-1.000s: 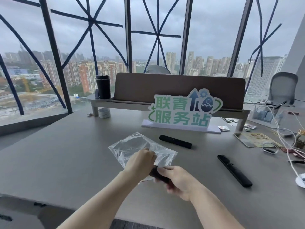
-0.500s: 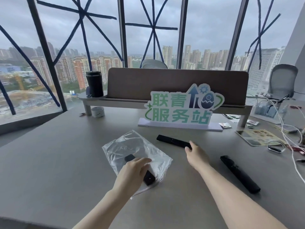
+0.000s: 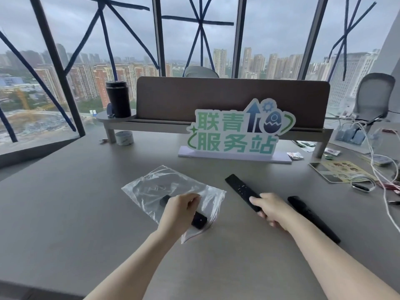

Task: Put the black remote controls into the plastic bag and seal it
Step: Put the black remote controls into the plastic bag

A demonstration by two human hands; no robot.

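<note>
A clear plastic bag lies flat on the grey table with one black remote inside it, partly hidden under my left hand. That hand pinches the bag's near edge. My right hand is closed around the near end of a second black remote, lifted a little and angled toward the sign. A third, longer black remote lies on the table just right of my right hand.
A green-lettered sign on a white base stands behind the bag. A raised shelf carries a black tumbler; a tape roll sits below. White cables, a printed card and small clutter fill the right side.
My right hand reached to the far remote, closed on it and pulled it nearer. My left hand shifted from covering the bagged remote to pinching the bag's edge.
</note>
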